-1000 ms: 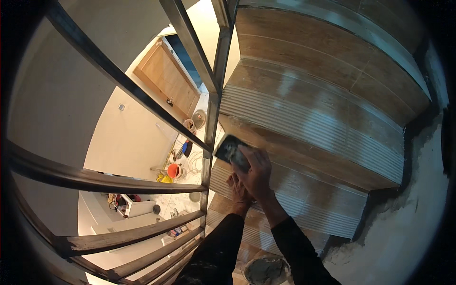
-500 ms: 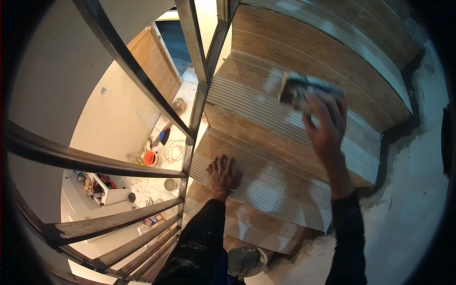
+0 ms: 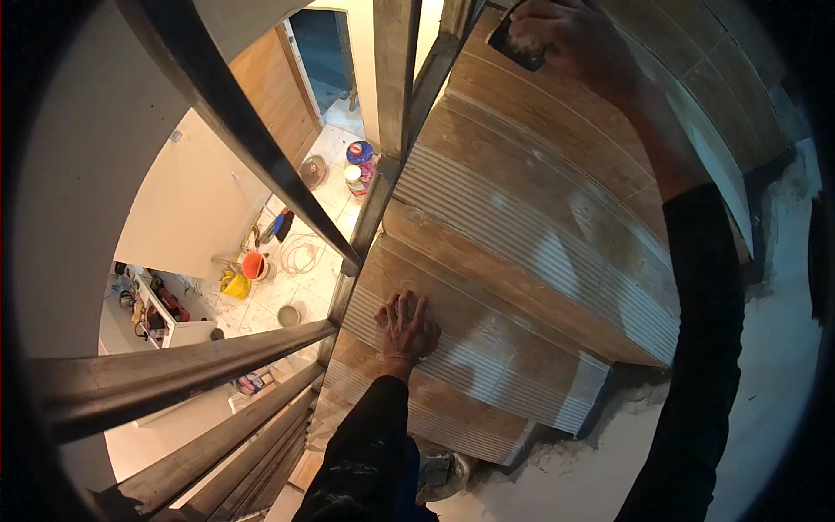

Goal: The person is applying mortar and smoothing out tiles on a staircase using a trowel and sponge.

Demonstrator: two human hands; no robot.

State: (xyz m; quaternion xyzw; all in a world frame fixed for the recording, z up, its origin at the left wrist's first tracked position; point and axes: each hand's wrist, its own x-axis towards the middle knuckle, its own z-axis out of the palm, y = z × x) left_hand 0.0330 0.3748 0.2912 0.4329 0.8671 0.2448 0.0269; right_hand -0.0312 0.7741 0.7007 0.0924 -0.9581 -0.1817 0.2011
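My left hand (image 3: pixel 406 333) lies flat with fingers spread on a wood-look stair tread (image 3: pixel 474 309), close to its ribbed front strip. Higher up, at the top of the view, my right hand (image 3: pixel 578 39) grips a dark, flat rectangular float (image 3: pixel 511 50). It is at the riser (image 3: pixel 513 96) of an upper step, by the railing end; contact is hard to make out. Part of the float is hidden under my fingers. Pale whitish smears mark the treads and ribbed strips (image 3: pixel 496 196). Below my left forearm, a container (image 3: pixel 445 474) with grey material is partly covered.
A metal railing (image 3: pixel 352 261) runs along the stairs' left side. Far below, the tiled floor holds an orange-red bucket (image 3: pixel 254 266), a grey bucket (image 3: pixel 289 315), a brush (image 3: pixel 283 224) and a blue-lidded tub (image 3: pixel 358 152). A rough plastered wall (image 3: pixel 626 426) borders the steps at right.
My right hand has carried the float up and slightly left, from above a middle tread to a higher riser. My left hand stays on the same tread. The view has shifted slightly.
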